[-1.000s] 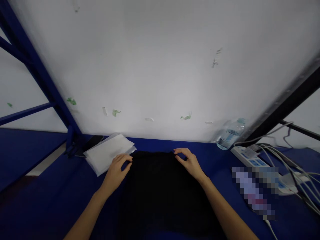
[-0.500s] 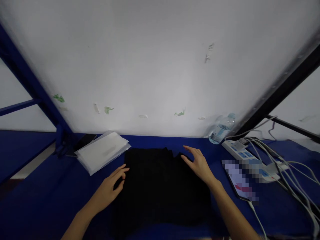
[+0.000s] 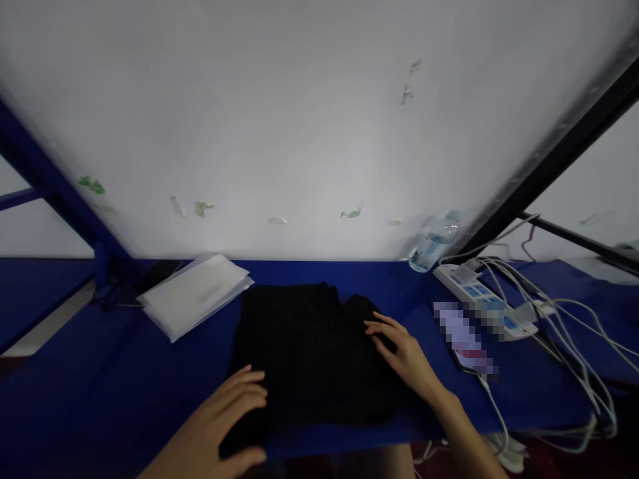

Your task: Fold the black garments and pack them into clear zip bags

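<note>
A piece of black cloth [image 3: 314,359], perhaps a folded garment, lies flat on the blue table [image 3: 90,399]; its dark folds are hard to make out. At the cloth's near left corner is my left hand [image 3: 219,419], fingers apart, thumb toward the front edge. My right hand [image 3: 399,349] rests at the cloth's right side with spread, slightly bent fingers over its edge. Neither hand grips anything.
White plastic bags [image 3: 197,293] lie at the back left, beside a dark object [image 3: 158,274]. At the right are a water bottle [image 3: 434,245], a power strip [image 3: 466,286] with white cables [image 3: 574,332], and a charging phone [image 3: 462,339]. A wall [image 3: 299,133] stands behind.
My left hand has come nearer, down the cloth's left side to its near corner. The right hand has moved slightly down along the right edge. The camera view has shifted a little.
</note>
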Available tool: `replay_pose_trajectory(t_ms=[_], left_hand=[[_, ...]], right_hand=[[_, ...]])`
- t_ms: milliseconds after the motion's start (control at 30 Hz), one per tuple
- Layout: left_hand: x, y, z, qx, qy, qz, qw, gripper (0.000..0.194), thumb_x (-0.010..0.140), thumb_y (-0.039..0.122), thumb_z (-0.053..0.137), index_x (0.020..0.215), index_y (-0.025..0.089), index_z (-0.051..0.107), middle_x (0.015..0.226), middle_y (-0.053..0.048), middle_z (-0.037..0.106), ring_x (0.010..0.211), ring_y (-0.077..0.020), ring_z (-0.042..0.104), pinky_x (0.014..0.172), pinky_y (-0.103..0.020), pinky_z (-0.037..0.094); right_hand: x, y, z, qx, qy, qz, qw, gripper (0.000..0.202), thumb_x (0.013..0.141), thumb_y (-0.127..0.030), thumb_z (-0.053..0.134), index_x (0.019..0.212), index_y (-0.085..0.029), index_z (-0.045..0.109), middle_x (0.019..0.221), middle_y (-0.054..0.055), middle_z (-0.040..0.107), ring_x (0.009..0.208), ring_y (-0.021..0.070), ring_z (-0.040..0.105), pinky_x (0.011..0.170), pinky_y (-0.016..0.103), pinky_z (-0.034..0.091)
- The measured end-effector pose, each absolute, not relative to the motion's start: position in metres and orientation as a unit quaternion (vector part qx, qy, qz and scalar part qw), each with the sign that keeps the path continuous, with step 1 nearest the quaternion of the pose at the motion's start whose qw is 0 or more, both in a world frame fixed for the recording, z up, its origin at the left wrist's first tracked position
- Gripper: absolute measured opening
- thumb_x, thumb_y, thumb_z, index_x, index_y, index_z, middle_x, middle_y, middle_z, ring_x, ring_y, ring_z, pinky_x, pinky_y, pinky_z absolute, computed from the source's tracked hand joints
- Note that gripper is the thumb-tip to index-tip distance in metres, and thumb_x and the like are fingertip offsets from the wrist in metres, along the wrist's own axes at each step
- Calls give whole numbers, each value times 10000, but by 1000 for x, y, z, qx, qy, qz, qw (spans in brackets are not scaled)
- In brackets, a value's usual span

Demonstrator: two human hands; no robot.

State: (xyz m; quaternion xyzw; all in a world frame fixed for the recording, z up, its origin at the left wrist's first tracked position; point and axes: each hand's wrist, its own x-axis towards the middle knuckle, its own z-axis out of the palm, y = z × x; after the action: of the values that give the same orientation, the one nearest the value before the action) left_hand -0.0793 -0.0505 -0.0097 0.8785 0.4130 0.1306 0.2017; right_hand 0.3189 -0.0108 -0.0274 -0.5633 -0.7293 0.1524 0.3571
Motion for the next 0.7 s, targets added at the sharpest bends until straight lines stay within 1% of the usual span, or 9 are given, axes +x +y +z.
replay_pose_trajectory(t_ms=[67,133,233,333,500,600,700], left_hand=[[-79,-61,-18,883,410,114,200,639,732,283,746,1318,355,503,1409,-2,515,1330,-300,421,1003,-441,491],[-81,-67,-28,888,409,120,173,689,724,236,734,1352,358,479,1411,4,515,1311,-304,446,987,-427,508],[-85,-71,-37,892,412,138,126,619,801,219,646,1374,360,460,1404,11,522,1256,-274,513,935,-365,546],[-89,-73,-32,888,416,154,117,575,848,244,602,1386,366,441,1377,12,551,1213,-246,555,898,-324,558],[-91,-73,-15,874,423,171,168,430,873,262,580,1281,394,551,1336,39,586,1171,-220,590,905,-308,537],[-92,-70,-13,856,438,177,207,340,885,272,563,1196,397,620,1305,49,609,1150,-212,606,902,-300,532],[-94,-68,-14,837,447,180,258,297,882,294,567,1144,399,660,1293,51,616,1143,-219,611,906,-306,531]], right_hand=[[319,-26,-30,-573,-717,131,374,194,904,-297,528,1054,-266,647,1157,48,673,1261,257,484,1020,497,433],[319,-43,-27,-580,-704,117,392,197,888,-305,568,1063,-277,655,1141,49,676,1240,260,498,1000,484,457],[320,-69,-21,-578,-710,142,377,150,849,-327,637,984,-289,690,1081,47,696,1188,269,537,940,446,511],[319,-85,-22,-580,-719,163,347,172,824,-347,670,983,-290,707,1066,48,704,1163,279,555,921,444,527],[316,-84,-30,-581,-705,178,366,129,865,-330,620,937,-279,715,1019,45,713,1119,256,583,917,425,530],[315,-82,-32,-587,-693,199,369,146,876,-333,603,962,-278,707,1036,45,708,1111,248,590,927,417,523],[315,-84,-31,-589,-687,209,371,163,884,-341,589,983,-275,701,1032,46,708,1089,240,603,931,407,514]])
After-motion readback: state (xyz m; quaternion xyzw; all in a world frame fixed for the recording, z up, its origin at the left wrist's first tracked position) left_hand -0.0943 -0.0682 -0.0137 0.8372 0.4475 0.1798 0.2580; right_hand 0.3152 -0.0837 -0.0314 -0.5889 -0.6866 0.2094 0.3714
